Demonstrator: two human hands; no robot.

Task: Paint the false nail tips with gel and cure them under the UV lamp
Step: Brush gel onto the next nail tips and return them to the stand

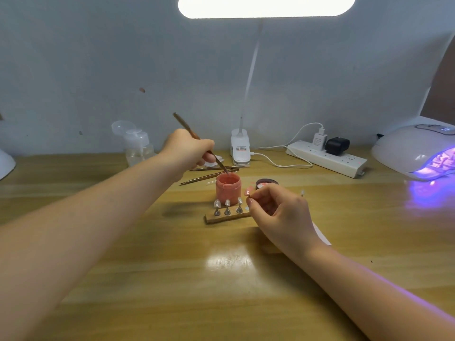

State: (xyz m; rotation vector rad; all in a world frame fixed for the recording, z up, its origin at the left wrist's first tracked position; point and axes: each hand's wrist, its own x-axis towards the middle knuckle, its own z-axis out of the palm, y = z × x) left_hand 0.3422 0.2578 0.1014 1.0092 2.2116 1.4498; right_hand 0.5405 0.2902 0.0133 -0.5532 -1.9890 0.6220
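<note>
1. The pink gel jar [227, 187] stands open mid-worktop [147, 279], just behind a holder strip [226, 217] carrying three clear nail tips [227, 203] on stands.
2. The UV lamp [416, 150] glows violet at far right.
3. The left hand [189, 150] is closed around a brush [197, 137], its tip dipped in the jar.
4. The right hand [278, 207] pinches a pink-coated nail tip [247, 191] between its fingertips.

power strip [327, 157], pump bottle [138, 146], desk lamp [240, 150]
</note>
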